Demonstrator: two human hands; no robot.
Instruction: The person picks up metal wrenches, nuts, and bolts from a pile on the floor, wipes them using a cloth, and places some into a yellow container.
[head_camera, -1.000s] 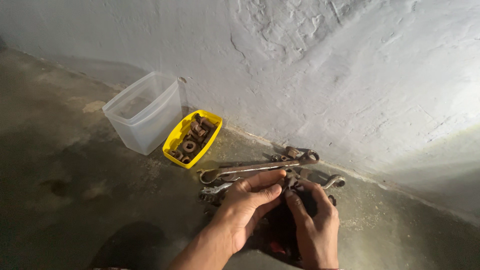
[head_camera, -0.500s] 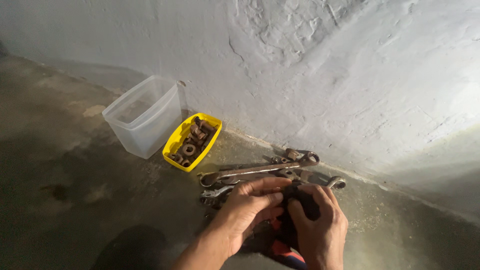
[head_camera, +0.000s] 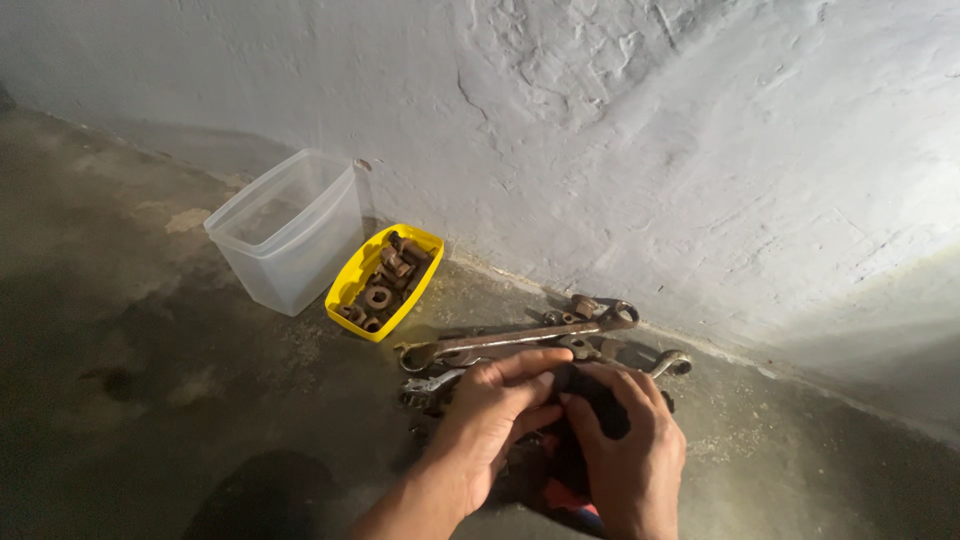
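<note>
Item 1, left hand (head_camera: 492, 415): fingers curled and pressed together, fingertips pinching the near edge of a small dark object (head_camera: 598, 398) held between both hands.

Item 2, right hand (head_camera: 628, 450): fingers bent over the same dark object from the other side, thumb and fingertips closed on it. I cannot make out what the object is; it is black, partly hidden by the fingers, and sits just above the floor (head_camera: 150, 400) in front of the wrenches.

Item 3, red-and-blue handled tool (head_camera: 572, 497): lies under the hands, mostly covered.

Progress, as I judge it: the piece is in hand and being worked with both sets of fingertips; nothing shows it finished or set down. The loose tools on the floor lie unsorted.

Item 4, long rusty ring spanner (head_camera: 515, 338): flat on the floor just beyond the hands, near the wall (head_camera: 650, 150).

Item 5, smaller shiny spanners (head_camera: 432, 385): beside the left hand, another end (head_camera: 674, 363) showing past the right.

Item 6, yellow tray (head_camera: 350, 285): holds rusty nuts (head_camera: 383, 283), well left of the hands.

Item 7, clear plastic tub (head_camera: 285, 230): touching the tray, looks empty.

Obstruction: the spanners crowd the space directly ahead of the hands.
</note>
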